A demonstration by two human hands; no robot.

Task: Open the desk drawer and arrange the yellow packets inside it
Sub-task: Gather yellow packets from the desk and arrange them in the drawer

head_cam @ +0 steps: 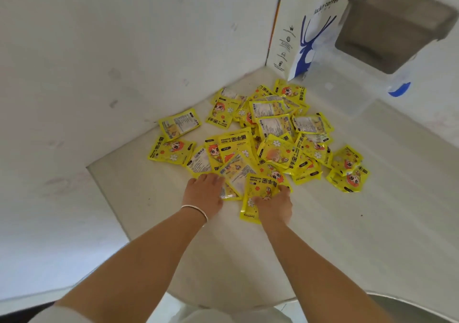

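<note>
Right hand (274, 204) gripping one yellow packet (260, 193), left hand (205, 193) pressing another (pile beyond)

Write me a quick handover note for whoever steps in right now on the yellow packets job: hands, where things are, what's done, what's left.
Left hand: flat on a packet at the near edge of the pile, not clearly gripping.
Right hand: fingers closed on one yellow packet.
Yellow packets: loose, overlapping heap on the white surface in the corner, some face up, some face down. A paper coffee bag stands behind them.
Done: nothing sorted yet.
Left: gather, stack and line up the packets. No drawer front or handle shows, so I cannot tell whether this surface is the drawer.
</note>
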